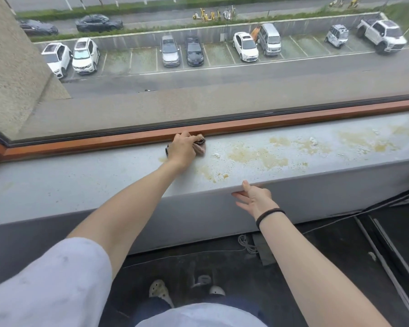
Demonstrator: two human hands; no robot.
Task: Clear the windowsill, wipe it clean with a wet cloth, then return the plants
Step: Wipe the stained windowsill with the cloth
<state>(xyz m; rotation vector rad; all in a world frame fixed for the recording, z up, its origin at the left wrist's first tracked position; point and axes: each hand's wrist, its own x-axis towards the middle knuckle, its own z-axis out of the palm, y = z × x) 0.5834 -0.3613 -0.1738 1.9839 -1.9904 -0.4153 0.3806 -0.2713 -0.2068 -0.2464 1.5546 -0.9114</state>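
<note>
Left hand (182, 148) clenched the cloth (200, 147) against the window frame (293, 118); right hand (255, 197), fingers released, braced the windowsill (80, 171) front edge (yellow stains (257, 155) rightward).

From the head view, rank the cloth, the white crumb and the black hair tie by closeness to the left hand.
1. cloth, under the left hand.
2. white crumb, just right on the windowsill.
3. black hair tie, on the right wrist.

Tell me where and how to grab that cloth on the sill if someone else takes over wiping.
Grip the cloth from above, palm pressing its bunched middle, as the left hand does. It lies crumpled on the windowsill near the wooden frame, so come from the room side.
</note>
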